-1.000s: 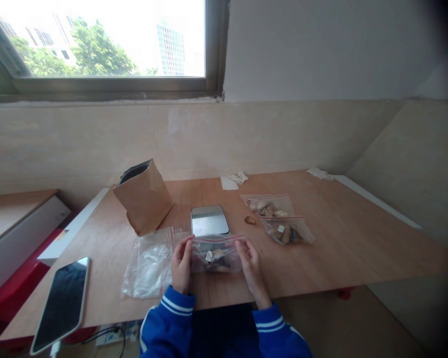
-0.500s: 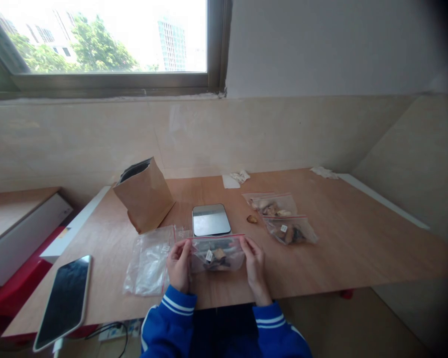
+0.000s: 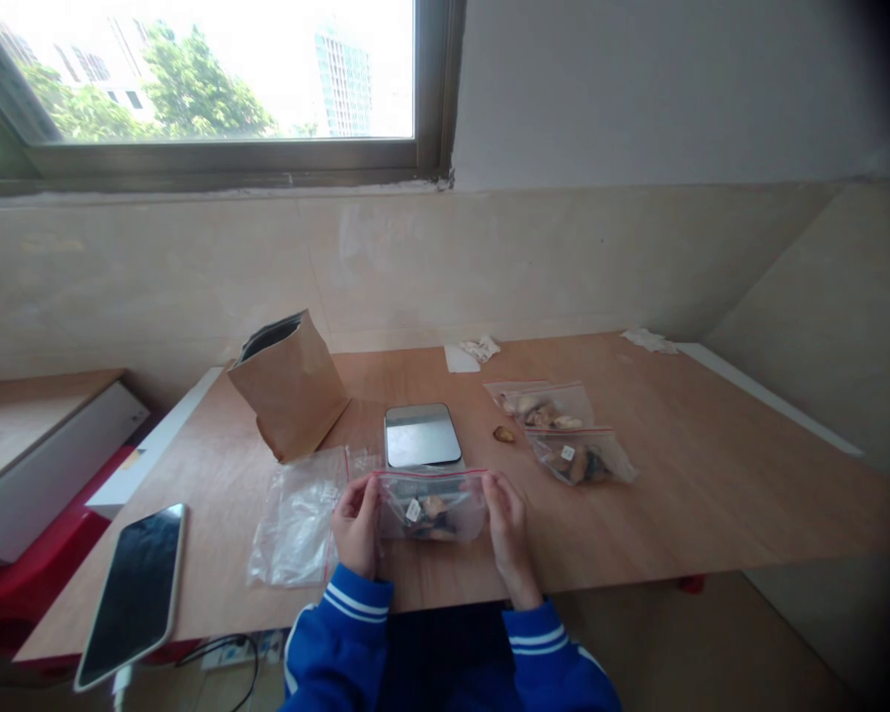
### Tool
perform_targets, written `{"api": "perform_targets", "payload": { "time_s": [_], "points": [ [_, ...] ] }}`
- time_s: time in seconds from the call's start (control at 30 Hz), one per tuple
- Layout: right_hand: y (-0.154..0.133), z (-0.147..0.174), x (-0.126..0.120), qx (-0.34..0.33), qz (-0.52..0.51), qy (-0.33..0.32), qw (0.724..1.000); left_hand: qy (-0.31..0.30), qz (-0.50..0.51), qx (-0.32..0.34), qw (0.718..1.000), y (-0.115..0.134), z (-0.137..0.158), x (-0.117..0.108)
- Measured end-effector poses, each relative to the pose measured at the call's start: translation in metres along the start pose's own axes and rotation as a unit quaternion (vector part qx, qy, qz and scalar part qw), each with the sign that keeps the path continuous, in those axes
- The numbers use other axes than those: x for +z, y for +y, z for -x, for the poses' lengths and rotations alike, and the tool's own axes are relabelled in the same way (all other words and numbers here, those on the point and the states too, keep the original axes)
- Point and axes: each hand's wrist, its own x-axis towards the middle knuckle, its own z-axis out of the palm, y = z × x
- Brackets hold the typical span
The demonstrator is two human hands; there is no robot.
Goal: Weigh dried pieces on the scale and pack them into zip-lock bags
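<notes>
A clear zip-lock bag (image 3: 466, 514) with a red seal line is stretched between my hands, close to the table's front edge. Brown and dark dried pieces and a small white label show inside it. My left hand (image 3: 357, 521) pinches the bag's upper left corner; my right hand (image 3: 508, 529) grips the upper right corner. Just behind the bag lies a flat scale (image 3: 422, 435) with a shiny square top, its near edge partly covered by the bag. Left of my left hand, flat clear zip-lock bags (image 3: 297, 524) are spread on the table.
An upright brown paper bag (image 3: 297, 391) stands at the back left. Two filled zip-lock bags (image 3: 545, 407) (image 3: 582, 459) lie to the right, near one loose brown piece (image 3: 503, 434). A phone (image 3: 134, 588) with a cable is at front left. Crumpled tissue (image 3: 481, 348) sits by the wall.
Both hands keep their hold on the bag's top corners. The pieces inside have shifted slightly, and the whole view has moved a little.
</notes>
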Motion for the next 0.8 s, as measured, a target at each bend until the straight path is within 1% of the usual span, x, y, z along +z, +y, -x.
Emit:
{"api": "perform_targets", "payload": {
  "time_s": [0.1, 0.23, 0.47, 0.63, 0.8],
  "points": [
    [0.002, 0.000, 0.002, 0.001, 0.016, 0.022, 1.000, 0.007, -0.023, 0.020, 1.000, 0.000, 0.001, 0.000],
    [0.008, -0.001, 0.003, -0.014, 0.040, 0.044, 0.998, 0.036, -0.070, 0.060, 0.995, -0.004, 0.002, -0.002],
    [0.013, -0.003, 0.001, -0.010, 0.031, 0.059, 0.998, 0.017, -0.131, 0.093, 0.987, -0.009, 0.003, -0.003],
    [0.009, -0.002, 0.002, -0.021, 0.034, 0.050, 0.998, 0.014, -0.135, 0.078, 0.988, -0.010, 0.002, -0.004],
    [0.003, -0.001, 0.003, 0.002, 0.007, 0.041, 0.999, -0.006, -0.059, 0.045, 0.997, -0.007, 0.003, -0.002]
  ]
}}
